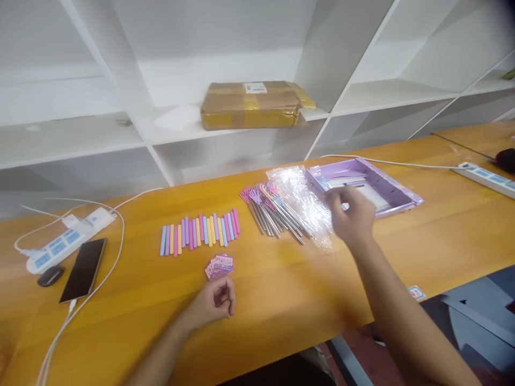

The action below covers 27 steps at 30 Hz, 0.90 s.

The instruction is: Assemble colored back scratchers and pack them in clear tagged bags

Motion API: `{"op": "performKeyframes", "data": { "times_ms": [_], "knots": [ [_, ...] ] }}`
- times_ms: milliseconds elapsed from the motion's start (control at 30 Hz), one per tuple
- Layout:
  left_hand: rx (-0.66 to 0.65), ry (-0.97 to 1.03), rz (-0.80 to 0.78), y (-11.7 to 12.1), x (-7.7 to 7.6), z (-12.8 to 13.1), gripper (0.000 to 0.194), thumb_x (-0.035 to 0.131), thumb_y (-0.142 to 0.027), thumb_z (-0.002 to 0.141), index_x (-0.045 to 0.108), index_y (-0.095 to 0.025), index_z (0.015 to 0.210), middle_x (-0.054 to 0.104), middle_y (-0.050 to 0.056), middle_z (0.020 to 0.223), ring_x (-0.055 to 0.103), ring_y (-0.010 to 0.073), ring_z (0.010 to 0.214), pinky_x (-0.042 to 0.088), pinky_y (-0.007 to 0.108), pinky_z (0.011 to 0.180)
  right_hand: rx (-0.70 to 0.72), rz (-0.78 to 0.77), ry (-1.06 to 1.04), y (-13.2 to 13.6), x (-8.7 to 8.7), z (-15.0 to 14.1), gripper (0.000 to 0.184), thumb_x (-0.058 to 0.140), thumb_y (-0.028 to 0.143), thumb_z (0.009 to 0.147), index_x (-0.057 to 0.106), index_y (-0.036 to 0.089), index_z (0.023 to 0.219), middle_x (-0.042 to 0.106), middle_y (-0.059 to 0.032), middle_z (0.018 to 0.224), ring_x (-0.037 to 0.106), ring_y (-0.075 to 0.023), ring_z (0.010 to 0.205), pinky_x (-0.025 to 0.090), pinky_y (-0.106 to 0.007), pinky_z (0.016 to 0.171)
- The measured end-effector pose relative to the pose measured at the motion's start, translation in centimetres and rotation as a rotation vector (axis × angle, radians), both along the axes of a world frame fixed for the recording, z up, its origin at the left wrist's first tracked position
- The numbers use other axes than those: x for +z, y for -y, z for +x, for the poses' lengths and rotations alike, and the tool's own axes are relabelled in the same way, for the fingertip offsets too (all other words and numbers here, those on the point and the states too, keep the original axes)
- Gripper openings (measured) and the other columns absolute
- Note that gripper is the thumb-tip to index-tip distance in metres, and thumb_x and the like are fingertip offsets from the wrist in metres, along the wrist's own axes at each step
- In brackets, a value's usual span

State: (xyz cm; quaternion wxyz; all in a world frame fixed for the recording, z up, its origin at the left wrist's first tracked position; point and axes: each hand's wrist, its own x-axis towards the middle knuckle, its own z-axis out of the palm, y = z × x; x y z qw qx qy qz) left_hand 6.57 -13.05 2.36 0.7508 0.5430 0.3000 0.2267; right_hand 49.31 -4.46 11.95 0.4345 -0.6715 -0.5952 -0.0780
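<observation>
My left hand [213,301] rests near the table's front, fingers curled in, with nothing visible in it. Just beyond it lies a small pile of pink-purple printed cards [219,266]. My right hand [352,214] is held over the near left edge of a purple box [396,187], its fingers closed; whatever they may hold is hidden. Inside the box are white and light sheets [372,197] and a thin dark piece. To the left, metal back scratchers [277,212] with coloured hand-shaped heads lie heaped partly on clear plastic wrapping [309,198]. Short pastel sticks [199,231] form a row.
At the left lie a white power strip [68,241] with cables, a phone [83,269] and a small black object [50,275]. Another power strip [488,177] is at the right. A taped cardboard parcel [253,107] sits on the white shelf [173,126] behind the table.
</observation>
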Motion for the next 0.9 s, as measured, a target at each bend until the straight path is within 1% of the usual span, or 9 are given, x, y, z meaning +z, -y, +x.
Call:
{"op": "performKeyframes", "data": {
  "times_ms": [67, 133, 200, 267, 333, 433, 600, 767, 900],
  "knots": [
    [-0.011, 0.017, -0.002, 0.1, 0.0, -0.1, 0.023, 0.06, -0.004, 0.082, 0.048, -0.022, 0.092, 0.067, -0.002, 0.078, 0.057, 0.01, 0.065, 0.048, 0.023, 0.066, 0.152, 0.019, 0.039, 1.1, -1.5, -3.0, 0.017, 0.055, 0.021, 0.1, 0.07, 0.023, 0.093, 0.075, -0.0044, 0.091, 0.068, -0.0203, 0.081, 0.05, -0.032, 0.076],
    [-0.025, 0.033, 0.002, 0.1, 0.2, -0.2, 0.025, 0.057, -0.002, 0.079, 0.047, -0.022, 0.09, 0.067, -0.002, 0.078, 0.058, 0.0105, 0.065, 0.047, 0.024, 0.065, 0.214, -0.032, 0.108, 1.0, -3.1, -4.7, 0.016, 0.055, 0.02, 0.1, 0.07, 0.023, 0.094, 0.074, -0.005, 0.091, 0.068, -0.0217, 0.083, 0.049, -0.033, 0.076],
    [-0.035, 0.044, 0.012, 0.1, 0.4, -0.2, 0.026, 0.055, -0.001, 0.076, 0.046, -0.022, 0.088, 0.068, -0.001, 0.079, 0.059, 0.0112, 0.066, 0.047, 0.024, 0.066, 0.173, -0.092, 0.169, 0.0, -4.7, -4.9, 0.016, 0.056, 0.02, 0.098, 0.07, 0.023, 0.092, 0.073, -0.0066, 0.09, 0.066, -0.0232, 0.083, 0.047, -0.034, 0.075],
    [-0.04, 0.054, 0.019, 0.0, 0.6, -0.3, 0.026, 0.055, -0.001, 0.075, 0.046, -0.022, 0.087, 0.068, 0.0, 0.079, 0.059, 0.0118, 0.067, 0.047, 0.025, 0.067, 0.093, -0.125, 0.2, -1.3, -6.2, -4.2, 0.015, 0.056, 0.02, 0.096, 0.07, 0.022, 0.091, 0.072, -0.0084, 0.089, 0.064, -0.0246, 0.082, 0.046, -0.035, 0.074],
    [-0.038, 0.058, 0.022, -0.1, 0.7, -0.3, 0.026, 0.055, -0.001, 0.074, 0.046, -0.022, 0.086, 0.067, 0.0, 0.079, 0.058, 0.012, 0.068, 0.046, 0.025, 0.067, 0.01, -0.121, 0.189, -2.3, -7.5, -3.1, 0.015, 0.056, 0.021, 0.095, 0.071, 0.021, 0.093, 0.07, -0.0098, 0.09, 0.063, -0.0263, 0.084, 0.046, -0.036, 0.074],
    [-0.032, 0.047, 0.036, -0.1, 0.8, -0.2, 0.026, 0.057, -0.002, 0.075, 0.045, -0.022, 0.085, 0.066, -0.001, 0.078, 0.055, 0.0118, 0.067, 0.043, 0.025, 0.066, -0.09, -0.086, 0.142, -2.4, -9.0, -1.6, 0.016, 0.057, 0.023, 0.095, 0.072, 0.021, 0.098, 0.068, -0.0099, 0.093, 0.063, -0.0278, 0.09, 0.048, -0.038, 0.079],
    [-0.038, 0.036, 0.067, 0.0, 1.0, -0.1, 0.026, 0.06, -0.002, 0.073, 0.045, -0.023, 0.082, 0.065, -0.001, 0.077, 0.053, 0.0118, 0.067, 0.037, 0.025, 0.065, -0.099, -0.112, 0.15, -1.6, -10.3, -0.1, 0.016, 0.06, 0.03, 0.097, 0.073, 0.022, 0.097, 0.066, -0.0103, 0.095, 0.063, -0.0291, 0.094, 0.05, -0.04, 0.083],
    [-0.055, 0.011, 0.061, -0.2, 1.0, -0.1, 0.027, 0.061, -0.003, 0.072, 0.046, -0.022, 0.082, 0.066, 0.0, 0.078, 0.052, 0.0121, 0.068, 0.034, 0.025, 0.066, -0.037, -0.14, 0.177, -1.7, -10.5, 0.3, 0.02, 0.06, 0.032, 0.098, 0.075, 0.022, 0.089, 0.067, -0.0101, 0.09, 0.062, -0.0288, 0.09, 0.05, -0.041, 0.083],
    [-0.056, 0.007, 0.07, -0.5, 1.2, -0.3, 0.027, 0.063, -0.005, 0.075, 0.045, -0.023, 0.083, 0.065, 0.0, 0.078, 0.052, 0.0124, 0.068, 0.035, 0.026, 0.065, 0.026, -0.152, 0.186, -1.7, -10.5, 0.3, 0.021, 0.06, 0.031, 0.099, 0.077, 0.021, 0.09, 0.067, -0.0094, 0.09, 0.062, -0.027, 0.087, 0.05, -0.04, 0.082]
  ]
}}
